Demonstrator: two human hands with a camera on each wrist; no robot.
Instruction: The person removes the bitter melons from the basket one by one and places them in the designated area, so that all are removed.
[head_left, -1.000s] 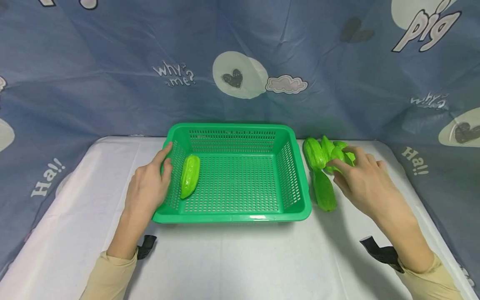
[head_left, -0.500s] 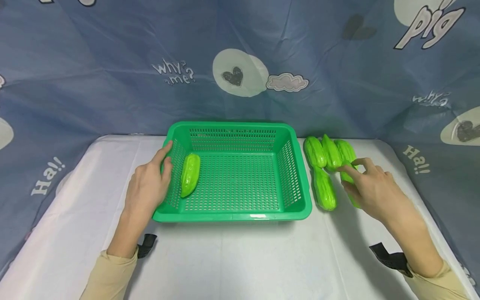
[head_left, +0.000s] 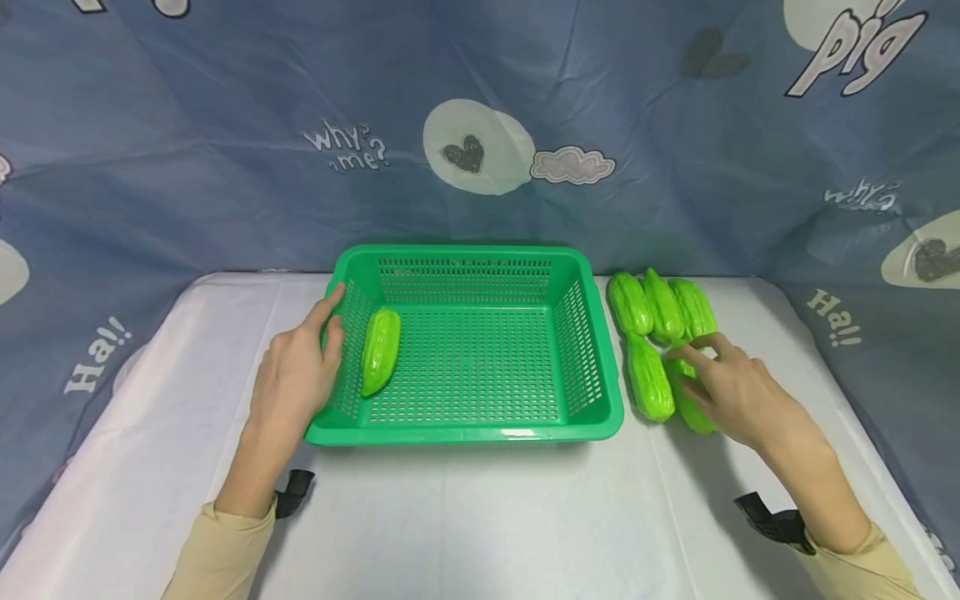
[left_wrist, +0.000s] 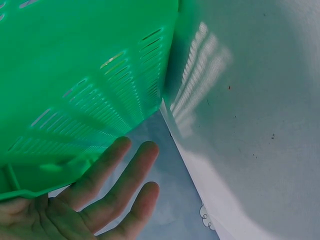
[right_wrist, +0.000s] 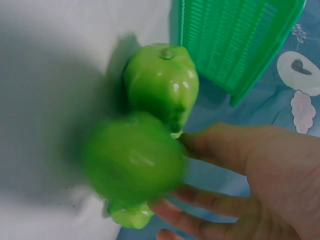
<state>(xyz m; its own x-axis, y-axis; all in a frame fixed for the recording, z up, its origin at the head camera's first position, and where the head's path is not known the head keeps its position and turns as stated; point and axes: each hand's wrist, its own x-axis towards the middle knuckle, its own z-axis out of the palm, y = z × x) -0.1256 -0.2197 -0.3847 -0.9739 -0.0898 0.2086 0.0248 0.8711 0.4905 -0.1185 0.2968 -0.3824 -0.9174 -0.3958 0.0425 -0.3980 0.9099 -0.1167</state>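
Observation:
At the left side of the green plastic basket point(head_left: 465, 435), my left hand point(head_left: 296, 367) holds the rim, with its thumb over the edge. In the left wrist view, several fingers point(left_wrist: 122, 192) extend outside the basket wall, spread and nearly straight. One glossy green ribbed gourd point(head_left: 382, 352) lies inside the basket at the left. To the right of the basket, my right hand point(head_left: 738, 392) holds another gourd point(right_wrist: 132, 160) by its upper part, between thumb and fingers. Beside it lies a gourd point(head_left: 649, 379) of the same kind.
Behind the held gourd are three more, the left gourd point(head_left: 631, 304), middle gourd point(head_left: 663, 307) and right gourd point(head_left: 693, 307), side by side. A white cloth point(head_left: 450, 525) covers the table. A blue printed curtain point(head_left: 300, 208) rises along its back edge.
My right hand came forward from the back row with a gourd, then shifted it left, close beside the front gourd. The left hand and basket stayed in place.

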